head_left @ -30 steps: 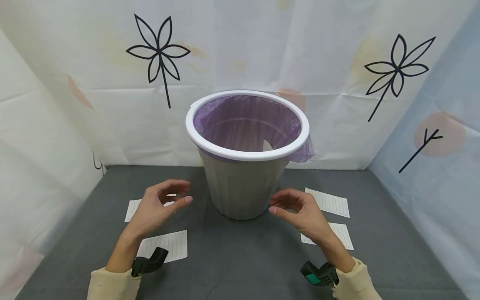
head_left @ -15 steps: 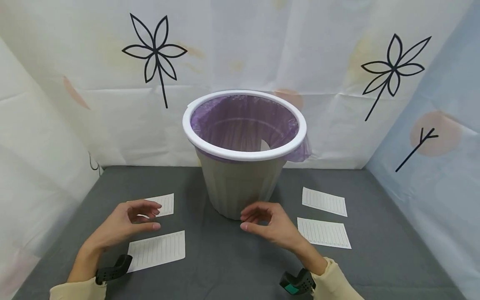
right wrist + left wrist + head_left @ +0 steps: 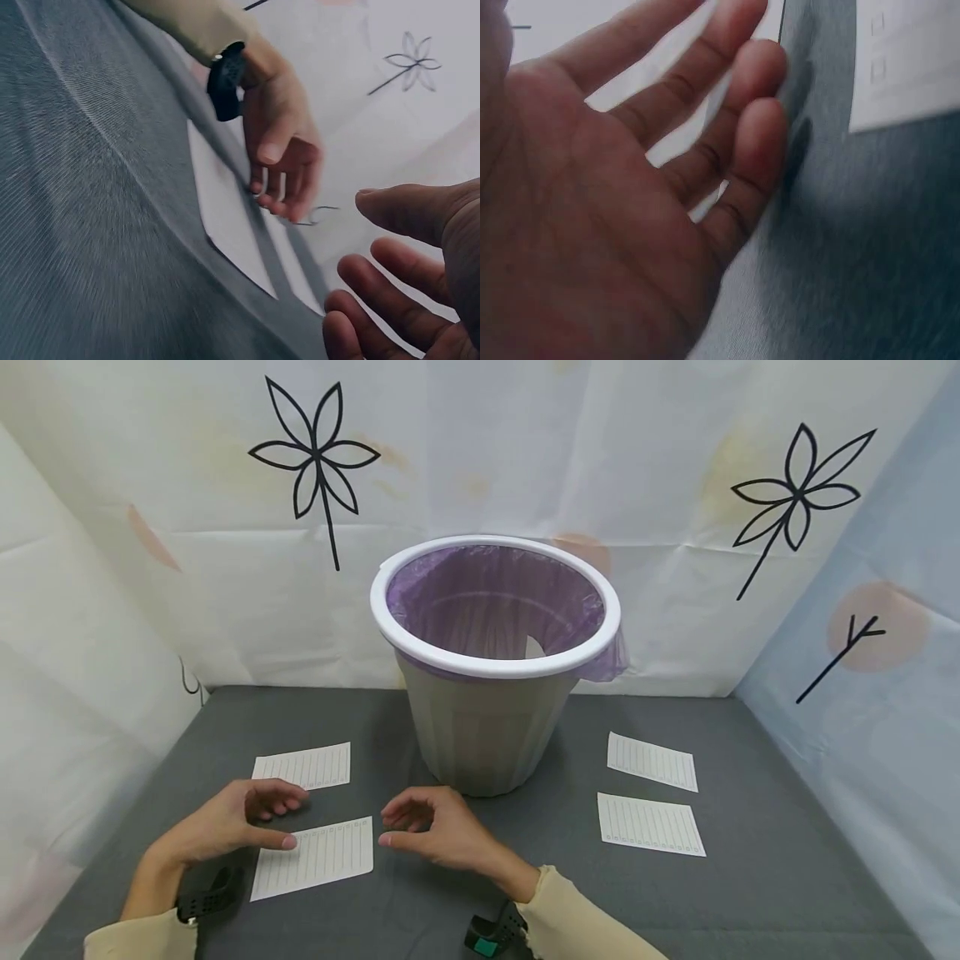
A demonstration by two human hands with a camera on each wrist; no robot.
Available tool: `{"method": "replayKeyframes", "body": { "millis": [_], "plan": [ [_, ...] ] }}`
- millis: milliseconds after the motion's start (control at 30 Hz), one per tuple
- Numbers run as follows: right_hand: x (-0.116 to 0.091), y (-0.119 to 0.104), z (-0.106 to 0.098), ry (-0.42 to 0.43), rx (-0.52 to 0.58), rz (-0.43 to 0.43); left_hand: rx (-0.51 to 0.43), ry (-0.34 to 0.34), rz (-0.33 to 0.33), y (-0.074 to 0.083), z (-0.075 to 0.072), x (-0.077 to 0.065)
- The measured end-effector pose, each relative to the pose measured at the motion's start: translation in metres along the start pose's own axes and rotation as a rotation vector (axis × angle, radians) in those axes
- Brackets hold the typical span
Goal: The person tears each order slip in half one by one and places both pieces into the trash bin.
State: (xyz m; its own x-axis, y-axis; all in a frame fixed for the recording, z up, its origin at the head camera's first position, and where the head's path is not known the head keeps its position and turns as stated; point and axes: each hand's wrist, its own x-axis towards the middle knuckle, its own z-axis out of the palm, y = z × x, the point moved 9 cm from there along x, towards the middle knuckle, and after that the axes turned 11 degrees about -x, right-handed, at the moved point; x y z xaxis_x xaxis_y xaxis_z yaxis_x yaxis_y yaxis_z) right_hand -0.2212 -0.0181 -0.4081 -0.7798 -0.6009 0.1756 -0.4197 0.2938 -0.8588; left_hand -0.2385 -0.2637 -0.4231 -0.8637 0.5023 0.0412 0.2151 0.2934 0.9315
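My left hand [image 3: 225, 827] hovers at the left between two lined paper cards, its fingers loosely bent and holding nothing. Its thumb overlaps the near left card [image 3: 318, 858] in the head view; its fingers overlap the far left card [image 3: 318, 765]. In the left wrist view the palm [image 3: 607, 225] faces the camera, bare. My right hand [image 3: 442, 831] is just right of the near left card, in front of the bin, with relaxed fingers and nothing in them. The right wrist view shows its thumb [image 3: 409, 214] and fingers spread apart, the left hand beyond.
A grey waste bin [image 3: 480, 735] with a white rim and purple liner [image 3: 480, 610] stands at the middle back. A white piece [image 3: 533, 648] shows inside it. Two more lined cards, a far one [image 3: 651, 762] and a near one [image 3: 651, 824], lie right on the grey cloth [image 3: 750, 893].
My right hand has moved left from beside the bin toward the near left card. My left hand has come lower and to the left. Cards and bin stay put.
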Motion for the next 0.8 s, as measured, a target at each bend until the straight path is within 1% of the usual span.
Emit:
{"method": "replayKeyframes", "body": {
  "millis": [100, 200, 400, 467, 567, 800],
  "plan": [
    [0.015, 0.003, 0.018, -0.005, -0.053, 0.02, 0.017, -0.017, -0.023, -0.005, -0.002, -0.003],
    [0.028, 0.006, 0.031, -0.01, -0.124, 0.038, 0.04, -0.032, -0.025, -0.008, -0.003, -0.006],
    [0.046, 0.01, 0.048, -0.025, -0.312, 0.048, 0.073, -0.074, -0.035, -0.013, 0.0, -0.007],
    [0.049, 0.011, 0.052, -0.038, -0.371, 0.052, 0.09, -0.08, -0.055, -0.014, 0.002, -0.006],
    [0.051, 0.012, 0.058, -0.062, -0.429, 0.067, 0.122, -0.089, -0.082, -0.015, 0.004, -0.004],
    [0.051, 0.013, 0.063, -0.093, -0.516, 0.075, 0.185, -0.068, -0.192, -0.018, 0.007, -0.001]
  ]
}}
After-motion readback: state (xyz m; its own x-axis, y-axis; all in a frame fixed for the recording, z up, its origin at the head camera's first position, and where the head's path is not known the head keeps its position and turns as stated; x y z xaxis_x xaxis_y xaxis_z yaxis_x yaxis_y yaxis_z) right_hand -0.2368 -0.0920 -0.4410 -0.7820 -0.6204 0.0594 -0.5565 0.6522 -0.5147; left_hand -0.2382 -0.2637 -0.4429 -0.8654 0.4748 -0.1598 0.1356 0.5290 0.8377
